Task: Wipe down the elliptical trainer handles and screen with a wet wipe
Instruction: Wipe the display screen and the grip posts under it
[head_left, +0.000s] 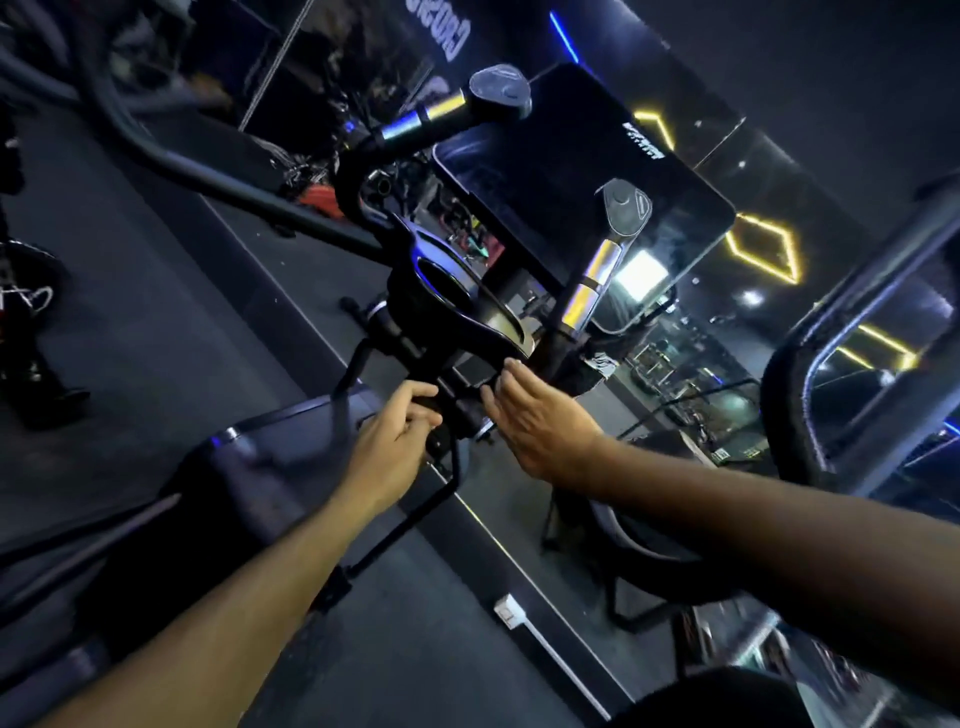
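Note:
The elliptical trainer's dark screen (571, 171) is tilted in the upper middle. Two short handles with shiny metal grips stick up beside it, one at the top (431, 117) and one to the right (592, 275). Below the screen is a black cup-holder tray (457, 291). My left hand (395, 431) is curled on a black part of the post under the tray. My right hand (540, 421) is flat and open, its fingertips at the same post. No wet wipe shows in either hand.
A long swing arm (208, 171) runs off to the left and another thick bar (810, 364) curves at the right. Behind the machine a mirror wall (769, 249) reflects yellow lights. A white floor socket (511, 610) lies on the dark floor.

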